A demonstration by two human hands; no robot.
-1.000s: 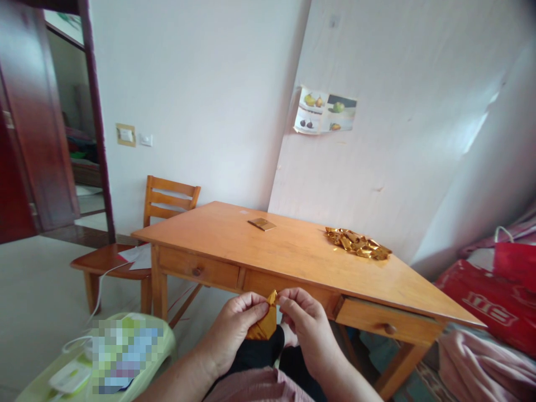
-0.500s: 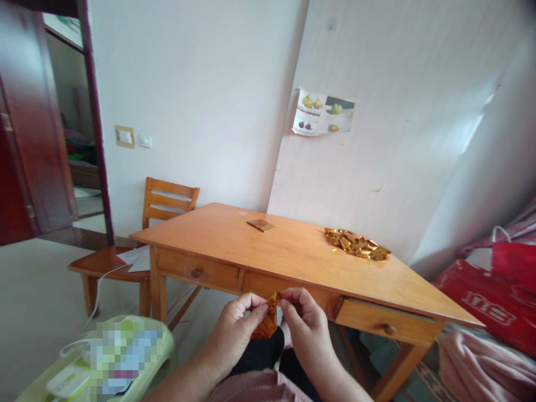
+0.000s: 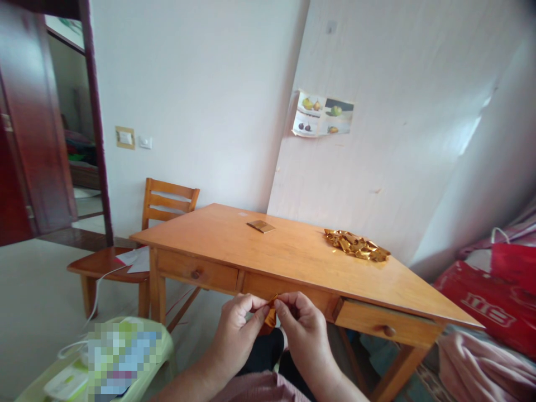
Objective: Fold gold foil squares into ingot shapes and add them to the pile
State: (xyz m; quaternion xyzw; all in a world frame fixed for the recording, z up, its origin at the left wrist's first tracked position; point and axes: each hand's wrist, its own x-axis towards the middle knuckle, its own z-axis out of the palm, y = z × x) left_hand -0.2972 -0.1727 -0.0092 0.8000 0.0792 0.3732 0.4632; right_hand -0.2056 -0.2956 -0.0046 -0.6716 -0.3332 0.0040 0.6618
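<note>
A shiny gold foil sheet [image 3: 271,319], partly folded, is held above my lap in front of the table's edge. My left hand [image 3: 242,324] pinches its top left side between thumb and fingers. From the other side my right hand [image 3: 302,321] pinches the foil's upper edge, with the two hands' fingertips almost meeting. Much of the foil is hidden behind the fingers. On the wooden table [image 3: 218,240] lie a flat stack of gold sheets [image 3: 261,226] and, farther right, a heap of folded gold foil pieces [image 3: 355,245].
A wooden chair [image 3: 170,202] stands left of the table. The right drawer [image 3: 385,324] is slightly pulled out. A pale green stool [image 3: 165,349] with blurred items is at lower left. Red bags [image 3: 481,296] and a pink cloth [image 3: 477,360] are at right.
My right hand has moved slightly left and in toward my left hand. The foil between them now looks narrower and more covered by fingers.
</note>
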